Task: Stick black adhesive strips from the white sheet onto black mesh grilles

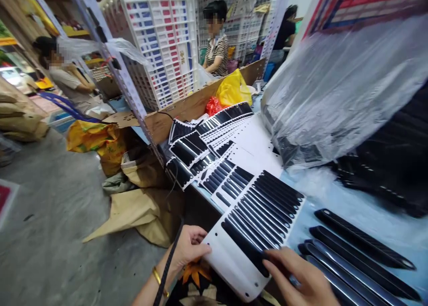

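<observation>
My left hand (192, 248) pinches the left edge of a white backing sheet (234, 257) between thumb and fingers. Rows of glossy black strips (264, 203) cover its upper part, while the lower part is bare white with small punched holes. With thumb and fingertips together, my right hand (297, 275) grips the near end of the lowest black strip (245, 243). Whether that end is lifted off the sheet I cannot tell. Right of the sheet, several long black pointed pieces (364, 239) lie side by side on the light blue tabletop (310, 190).
More sheets with black strips (220, 163) are spread beyond my hands, near yellow (236, 87) and red bags. A plastic-covered stack (334, 92) stands at the right. Behind the wooden edge board (200, 94) is a white crate (160, 43). Co-workers sit farther back.
</observation>
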Tool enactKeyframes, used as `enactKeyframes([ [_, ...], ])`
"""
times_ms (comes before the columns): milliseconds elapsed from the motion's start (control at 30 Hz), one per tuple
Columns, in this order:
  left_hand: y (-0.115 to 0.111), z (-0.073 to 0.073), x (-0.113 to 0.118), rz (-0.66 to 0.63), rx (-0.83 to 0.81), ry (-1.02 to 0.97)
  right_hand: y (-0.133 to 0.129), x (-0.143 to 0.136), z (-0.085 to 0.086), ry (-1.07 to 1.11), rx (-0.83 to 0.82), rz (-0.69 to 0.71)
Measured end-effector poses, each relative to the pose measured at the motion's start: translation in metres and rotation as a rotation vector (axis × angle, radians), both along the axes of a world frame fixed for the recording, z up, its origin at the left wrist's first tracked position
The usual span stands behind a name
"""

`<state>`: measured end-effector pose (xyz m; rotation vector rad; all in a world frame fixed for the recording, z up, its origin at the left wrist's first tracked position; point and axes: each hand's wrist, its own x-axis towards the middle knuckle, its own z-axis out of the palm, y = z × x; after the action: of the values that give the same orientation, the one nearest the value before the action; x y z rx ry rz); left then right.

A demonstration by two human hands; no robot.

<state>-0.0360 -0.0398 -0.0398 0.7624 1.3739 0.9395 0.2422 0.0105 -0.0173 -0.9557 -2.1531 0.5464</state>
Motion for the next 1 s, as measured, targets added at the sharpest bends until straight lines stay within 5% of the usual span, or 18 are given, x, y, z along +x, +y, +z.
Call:
enactKeyframes([
  [233,0.04,0.023,0.041,0.037,0.092,0.0,0.018,-0.038,-0.001,-0.112,0.07,-0.146],
  [433,0.038,0.042,0.038,0.063,0.032,-0.379,0.011,-0.037,-0.002,-0.124,0.095,-0.148],
  [767,0.035,0.022,0.035,0.099,0.024,-0.342,0.007,-0.046,0.0,-0.073,0.072,-0.115],
  [1000,0.042,0.027,0.037,0.124,0.047,-0.356,0.0,-0.052,-0.003,-0.171,0.064,-0.138],
])
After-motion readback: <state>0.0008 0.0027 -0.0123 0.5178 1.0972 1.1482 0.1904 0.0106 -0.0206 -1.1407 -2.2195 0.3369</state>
